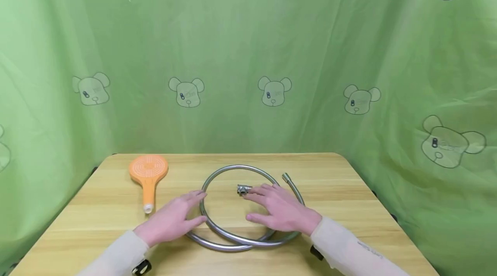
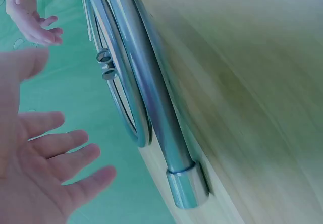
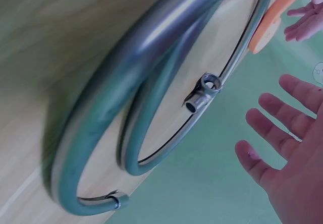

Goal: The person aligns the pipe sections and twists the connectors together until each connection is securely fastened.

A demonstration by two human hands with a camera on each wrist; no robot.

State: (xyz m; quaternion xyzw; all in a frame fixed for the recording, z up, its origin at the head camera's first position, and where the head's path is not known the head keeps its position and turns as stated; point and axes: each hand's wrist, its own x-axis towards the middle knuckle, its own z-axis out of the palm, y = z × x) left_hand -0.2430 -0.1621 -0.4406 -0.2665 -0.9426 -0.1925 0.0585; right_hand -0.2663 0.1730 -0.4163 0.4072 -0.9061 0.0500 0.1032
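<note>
"Hose (image 1: 239,167), in overlapping loops on the table (image 1: 97,224). Why looped?"

"Presumably because it is long and springy; drawn out straight, it might overrun the top."

"And its ends?"

"One end (image 1: 286,177) points away at the far right, outside the main loop. The other, hidden in the head view, shows as a collar (image 2: 187,186) in the left wrist view."

"State of the hands?"

"Both released. Left hand (image 1: 176,217) hovers over the left of the loops, fingers extended; right hand (image 1: 277,209) hovers over the right, fingers spread. The wrist views show both apart from the metal. This spacing seems to leave either side of the coil within reach."

"Does a finger touch the fitting (image 1: 243,189)?"

"Only by line of sight: the right wrist view shows a gap. The fitting sits inside the loop, perhaps so placed to be handy to both hands."

"And the shower head (image 1: 149,177)?"

"It lies left of the hose, well apart, face up, handle toward the person, likely for an easy hold."
</note>
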